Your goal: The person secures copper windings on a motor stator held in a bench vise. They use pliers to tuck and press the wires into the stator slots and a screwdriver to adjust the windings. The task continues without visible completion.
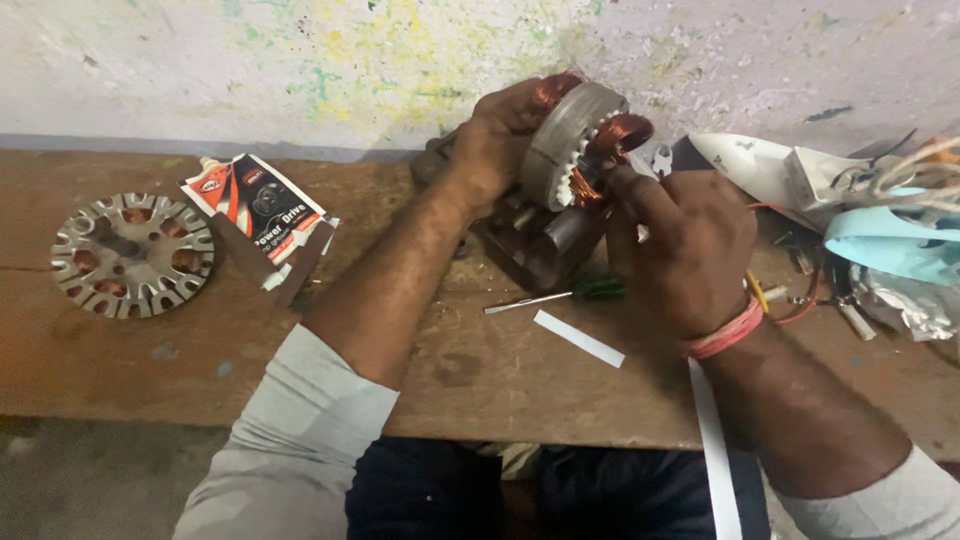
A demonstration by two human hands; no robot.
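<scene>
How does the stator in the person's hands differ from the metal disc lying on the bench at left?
The stator carries copper windings; the disc has bare slots with none. The stator is held up off the bench, tilted on edge, by the left hand and right hand; the disc lies flat, untouched. The stator looks thick, the disc thin. Both are round, grey, slotted metal.

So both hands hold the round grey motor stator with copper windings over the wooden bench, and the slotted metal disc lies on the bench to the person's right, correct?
Not quite. The head view shows the slotted metal disc on the person's left side of the wooden bench. The rest stands: left hand and right hand both hold the round grey motor stator with copper windings.
</scene>
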